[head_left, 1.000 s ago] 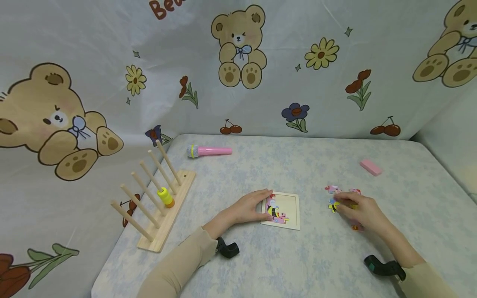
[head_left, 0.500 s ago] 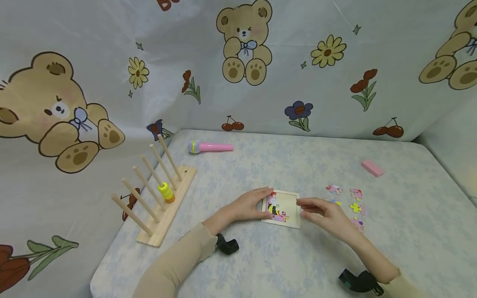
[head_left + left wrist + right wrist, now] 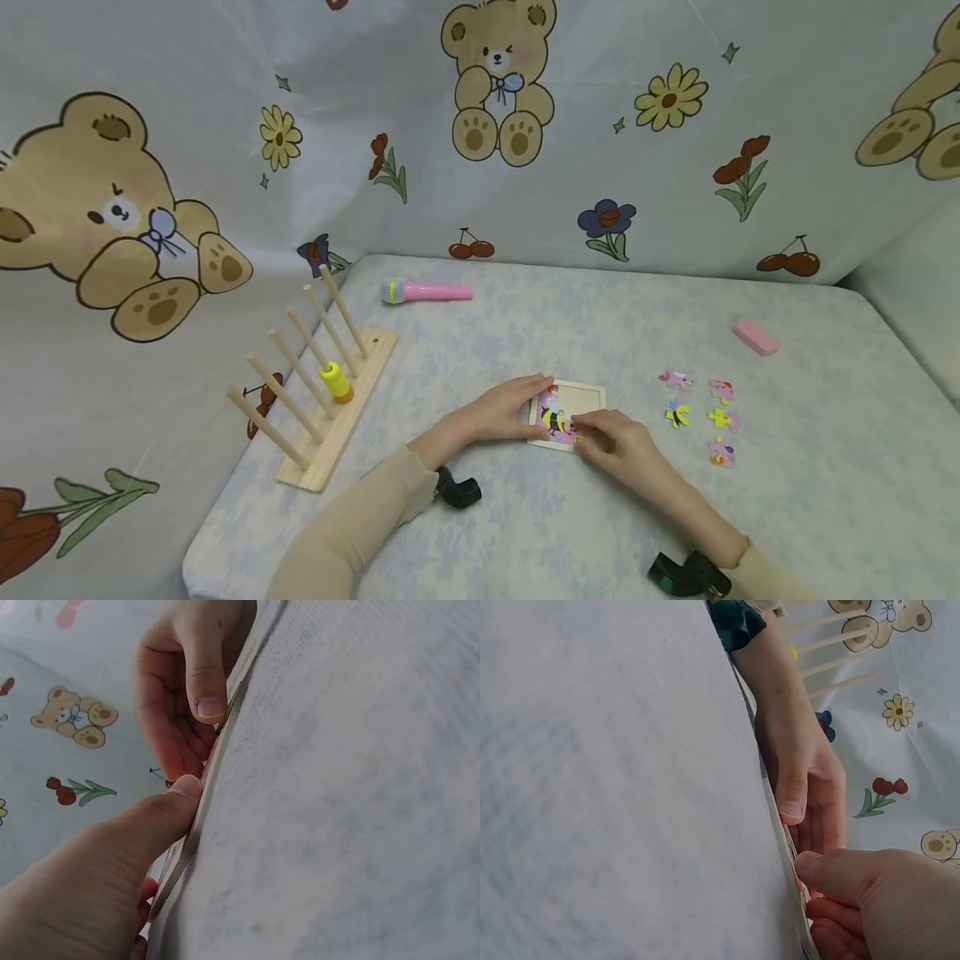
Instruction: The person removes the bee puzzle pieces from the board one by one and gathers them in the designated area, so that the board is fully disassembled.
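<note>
The bare right hand [image 3: 624, 448] has moved from the small, flat pink, yellow and blue puzzle pieces [image 3: 718, 418] right of centre, now uncovered, to the lower right part of the square, pale wooden puzzle tray [image 3: 602, 396] near mid-picture.

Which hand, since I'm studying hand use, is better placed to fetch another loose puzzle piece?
Probably the right hand: it is nearer the loose pieces, all on its side of the puzzle frame, while the left hand grips the frame's left edge.
</note>
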Demonstrator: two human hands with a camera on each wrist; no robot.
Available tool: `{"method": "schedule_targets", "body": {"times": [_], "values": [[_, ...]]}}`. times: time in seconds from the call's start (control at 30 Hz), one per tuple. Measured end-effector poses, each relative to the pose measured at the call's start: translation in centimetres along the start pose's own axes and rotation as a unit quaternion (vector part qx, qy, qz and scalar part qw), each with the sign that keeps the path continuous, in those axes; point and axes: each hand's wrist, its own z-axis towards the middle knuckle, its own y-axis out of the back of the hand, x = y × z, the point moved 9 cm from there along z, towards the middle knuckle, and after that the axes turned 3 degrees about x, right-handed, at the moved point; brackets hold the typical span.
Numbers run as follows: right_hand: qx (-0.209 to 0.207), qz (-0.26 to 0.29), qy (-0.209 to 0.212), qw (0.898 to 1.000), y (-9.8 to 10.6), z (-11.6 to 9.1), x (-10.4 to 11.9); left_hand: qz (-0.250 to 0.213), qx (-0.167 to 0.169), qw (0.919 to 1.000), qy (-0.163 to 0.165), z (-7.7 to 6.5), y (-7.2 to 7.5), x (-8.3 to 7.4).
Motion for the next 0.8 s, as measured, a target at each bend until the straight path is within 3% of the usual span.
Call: {"method": "schedule_targets", "body": {"times": [0.37,0.67,0.8], "values": [[-0.006,-0.019,0.018,1.000,-0.6,-0.9,0.5,0.001,0.004,0.9999,-0.010,-0.4,-0.6,-0.3],[0.006,0.018,-0.018,1.000,-0.2,-0.1,0.0,0.000,0.002,1.0000,-0.007,0.1,-0.1,-0.1],[-0.002,0.040,-0.012,0.999,-0.2,0.1,0.0,-0.003,0.001,1.0000,-0.007,0.1,0.0,0.0]]}}
